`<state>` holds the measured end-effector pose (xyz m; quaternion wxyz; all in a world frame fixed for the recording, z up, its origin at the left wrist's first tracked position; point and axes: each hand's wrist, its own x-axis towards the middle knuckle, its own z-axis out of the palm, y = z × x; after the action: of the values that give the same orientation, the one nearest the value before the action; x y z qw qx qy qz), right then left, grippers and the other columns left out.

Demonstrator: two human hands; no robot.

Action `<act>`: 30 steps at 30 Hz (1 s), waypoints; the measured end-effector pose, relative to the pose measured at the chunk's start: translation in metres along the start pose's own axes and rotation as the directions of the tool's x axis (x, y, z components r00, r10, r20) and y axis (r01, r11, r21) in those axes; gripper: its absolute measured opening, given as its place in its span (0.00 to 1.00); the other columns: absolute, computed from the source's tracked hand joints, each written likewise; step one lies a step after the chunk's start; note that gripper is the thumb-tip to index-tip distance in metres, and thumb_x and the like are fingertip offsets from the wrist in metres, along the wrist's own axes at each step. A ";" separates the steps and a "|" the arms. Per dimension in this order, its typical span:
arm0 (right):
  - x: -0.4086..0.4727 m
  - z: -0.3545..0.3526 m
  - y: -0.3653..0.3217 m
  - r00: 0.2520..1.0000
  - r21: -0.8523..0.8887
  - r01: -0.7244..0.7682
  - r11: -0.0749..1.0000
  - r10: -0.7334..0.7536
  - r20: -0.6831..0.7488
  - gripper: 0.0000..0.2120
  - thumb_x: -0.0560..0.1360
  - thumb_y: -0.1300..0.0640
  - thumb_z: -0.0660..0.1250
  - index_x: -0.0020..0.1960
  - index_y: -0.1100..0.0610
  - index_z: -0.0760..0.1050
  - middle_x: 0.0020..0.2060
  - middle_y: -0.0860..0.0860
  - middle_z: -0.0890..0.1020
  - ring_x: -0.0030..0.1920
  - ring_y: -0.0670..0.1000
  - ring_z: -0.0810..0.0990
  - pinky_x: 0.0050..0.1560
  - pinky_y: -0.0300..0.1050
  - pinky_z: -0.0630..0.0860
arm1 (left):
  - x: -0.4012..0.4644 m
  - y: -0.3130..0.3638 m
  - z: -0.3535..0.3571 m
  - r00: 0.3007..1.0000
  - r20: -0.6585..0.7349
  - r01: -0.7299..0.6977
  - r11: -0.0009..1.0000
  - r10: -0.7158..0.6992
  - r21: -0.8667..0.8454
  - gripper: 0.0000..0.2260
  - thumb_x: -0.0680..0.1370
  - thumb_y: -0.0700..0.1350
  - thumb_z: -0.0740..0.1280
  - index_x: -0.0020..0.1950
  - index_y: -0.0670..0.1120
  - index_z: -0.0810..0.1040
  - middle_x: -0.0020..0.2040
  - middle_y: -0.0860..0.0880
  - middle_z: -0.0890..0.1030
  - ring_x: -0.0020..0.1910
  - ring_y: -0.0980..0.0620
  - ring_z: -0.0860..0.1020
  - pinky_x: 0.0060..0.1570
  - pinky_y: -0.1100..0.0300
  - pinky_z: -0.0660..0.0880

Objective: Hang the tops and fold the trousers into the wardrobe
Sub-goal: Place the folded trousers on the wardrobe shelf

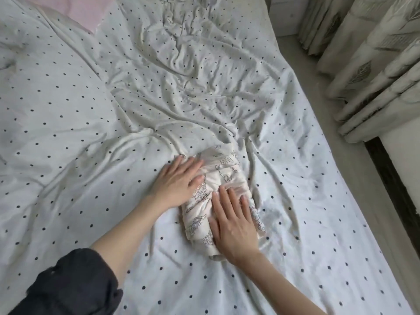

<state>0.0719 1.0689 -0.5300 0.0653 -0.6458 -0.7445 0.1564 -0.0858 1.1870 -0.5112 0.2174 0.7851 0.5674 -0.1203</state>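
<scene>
Pressing flat on the folded trousers [223,178], which lie on the bed sheet [91,110] near the right edge, long axis near-to-far. Left hand [179,178] sits palm-down, fingers straight, on the far-left end. Right hand [234,221] likewise on the near end, gripping nothing.

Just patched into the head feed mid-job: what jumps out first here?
Both hands, left hand and right hand, press flat on a small folded cream garment with line-drawn prints, low centre. It lies on a rumpled polka-dot sheet filling the view; pleated curtains hang at right.
</scene>
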 end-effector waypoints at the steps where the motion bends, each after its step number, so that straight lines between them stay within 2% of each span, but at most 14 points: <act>1: 0.001 0.001 0.001 1.000 -0.011 0.001 1.000 -0.001 0.014 0.25 0.77 0.48 0.51 0.68 0.58 0.72 0.68 0.55 0.72 0.68 0.57 0.71 0.64 0.62 0.69 | 0.006 -0.001 0.000 1.000 0.002 0.017 0.998 -0.016 -0.057 0.24 0.82 0.57 0.48 0.77 0.54 0.50 0.78 0.52 0.49 0.77 0.49 0.45 0.74 0.53 0.43; 3: 0.003 0.002 0.004 1.000 0.005 0.028 1.000 -0.028 0.005 0.25 0.77 0.48 0.52 0.69 0.57 0.71 0.68 0.55 0.72 0.69 0.58 0.70 0.67 0.61 0.66 | 0.010 0.003 0.000 0.984 -0.159 0.035 0.966 -0.077 -0.255 0.23 0.82 0.52 0.55 0.75 0.46 0.61 0.77 0.45 0.58 0.76 0.48 0.53 0.73 0.58 0.47; 5: 0.002 -0.002 0.008 0.998 0.155 0.054 0.986 -0.048 -0.043 0.21 0.78 0.50 0.57 0.68 0.57 0.71 0.69 0.56 0.71 0.70 0.58 0.68 0.70 0.60 0.60 | 0.003 0.008 0.001 0.914 -0.330 0.072 0.894 -0.237 -0.442 0.23 0.79 0.49 0.63 0.71 0.40 0.68 0.71 0.40 0.67 0.72 0.46 0.62 0.70 0.60 0.54; 7: 0.003 -0.011 0.017 0.987 0.302 0.028 0.953 0.022 -0.161 0.15 0.76 0.56 0.65 0.61 0.57 0.78 0.62 0.57 0.77 0.63 0.59 0.75 0.67 0.61 0.66 | -0.012 0.011 0.005 0.856 -0.322 0.147 0.787 -0.405 -0.600 0.22 0.76 0.50 0.69 0.66 0.40 0.72 0.62 0.40 0.76 0.64 0.43 0.72 0.66 0.55 0.65; 9: 0.010 -0.023 0.029 0.938 0.430 -0.095 0.898 0.225 -0.262 0.09 0.73 0.61 0.69 0.53 0.59 0.81 0.52 0.58 0.80 0.52 0.60 0.79 0.56 0.60 0.75 | -0.027 0.011 0.008 0.833 -0.156 0.225 0.582 -0.531 -0.781 0.15 0.73 0.52 0.71 0.53 0.43 0.77 0.50 0.45 0.82 0.52 0.45 0.80 0.55 0.49 0.75; 11: 0.026 -0.038 0.043 0.896 0.558 -0.313 0.769 0.433 -0.095 0.14 0.74 0.57 0.70 0.57 0.61 0.78 0.52 0.57 0.79 0.47 0.58 0.79 0.49 0.53 0.77 | -0.039 0.013 0.011 0.823 0.064 0.302 0.340 -0.565 -0.891 0.11 0.72 0.52 0.73 0.44 0.46 0.77 0.44 0.47 0.83 0.45 0.48 0.82 0.49 0.49 0.79; 13: 0.046 -0.049 0.057 0.840 0.585 -0.524 0.619 0.490 0.233 0.19 0.73 0.52 0.71 0.59 0.61 0.76 0.49 0.54 0.81 0.40 0.50 0.79 0.39 0.38 0.76 | -0.043 0.015 0.014 0.850 0.167 0.348 0.295 -0.499 -0.890 0.10 0.71 0.52 0.74 0.42 0.46 0.78 0.41 0.48 0.84 0.40 0.51 0.81 0.45 0.53 0.78; 14: 0.055 -0.053 0.065 0.799 0.619 -0.594 0.514 0.468 0.379 0.18 0.72 0.52 0.72 0.57 0.62 0.77 0.46 0.53 0.82 0.36 0.47 0.78 0.35 0.34 0.74 | -0.043 0.016 0.014 0.859 0.202 0.363 0.282 -0.471 -0.888 0.10 0.70 0.50 0.74 0.43 0.46 0.79 0.41 0.49 0.84 0.40 0.52 0.81 0.44 0.55 0.77; 16: 0.073 -0.059 0.080 0.720 0.695 -0.684 0.224 0.362 0.592 0.16 0.71 0.58 0.72 0.54 0.67 0.78 0.41 0.56 0.82 0.35 0.48 0.77 0.38 0.37 0.74 | -0.039 0.013 0.011 0.858 0.278 0.392 0.200 -0.432 -0.898 0.09 0.70 0.46 0.75 0.46 0.45 0.80 0.40 0.49 0.84 0.39 0.52 0.81 0.43 0.56 0.77; 18: 0.082 -0.059 0.086 0.667 0.670 -0.738 0.080 0.230 0.708 0.11 0.71 0.60 0.72 0.49 0.67 0.79 0.35 0.54 0.81 0.33 0.47 0.77 0.36 0.38 0.74 | -0.036 0.009 0.006 0.840 0.356 0.433 0.112 -0.408 -0.894 0.09 0.70 0.43 0.75 0.48 0.43 0.80 0.41 0.47 0.84 0.39 0.51 0.82 0.42 0.57 0.78; 20: 0.087 -0.055 0.084 0.624 0.622 -0.779 0.071 0.174 0.762 0.07 0.71 0.60 0.72 0.44 0.64 0.78 0.32 0.52 0.80 0.30 0.46 0.76 0.30 0.36 0.74 | -0.037 0.006 0.003 0.834 0.390 0.444 0.055 -0.390 -0.894 0.10 0.70 0.41 0.75 0.49 0.43 0.80 0.41 0.46 0.85 0.37 0.51 0.82 0.35 0.59 0.78; 22: 0.089 -0.053 0.082 0.592 0.589 -0.805 0.069 0.170 0.788 0.08 0.70 0.60 0.73 0.44 0.63 0.77 0.36 0.54 0.79 0.34 0.48 0.76 0.34 0.38 0.77 | -0.042 0.005 0.002 0.828 0.390 0.443 0.044 -0.402 -0.895 0.10 0.70 0.41 0.75 0.49 0.43 0.80 0.41 0.46 0.85 0.37 0.52 0.83 0.33 0.59 0.78; 27: 0.080 -0.055 0.067 0.494 0.489 -0.854 0.175 -0.020 0.869 0.18 0.62 0.56 0.75 0.49 0.64 0.79 0.42 0.55 0.85 0.39 0.51 0.84 0.38 0.40 0.81 | -0.078 -0.021 0.000 0.815 0.402 0.472 0.075 -0.417 -0.879 0.10 0.70 0.40 0.74 0.50 0.45 0.79 0.42 0.48 0.85 0.40 0.53 0.83 0.37 0.59 0.78; 30: 0.072 -0.044 0.049 0.497 0.502 -0.842 0.197 -0.078 0.864 0.21 0.61 0.55 0.75 0.52 0.63 0.79 0.45 0.56 0.85 0.43 0.51 0.84 0.41 0.40 0.81 | -0.099 -0.036 0.005 0.803 0.388 0.479 0.104 -0.452 -0.871 0.10 0.71 0.40 0.74 0.51 0.45 0.80 0.44 0.48 0.85 0.42 0.53 0.82 0.43 0.58 0.78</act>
<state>0.1198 1.1516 -0.5119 0.0571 -0.5402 -0.2399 0.8046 -0.1523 1.1112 -0.4798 0.5945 0.2756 0.7362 0.1689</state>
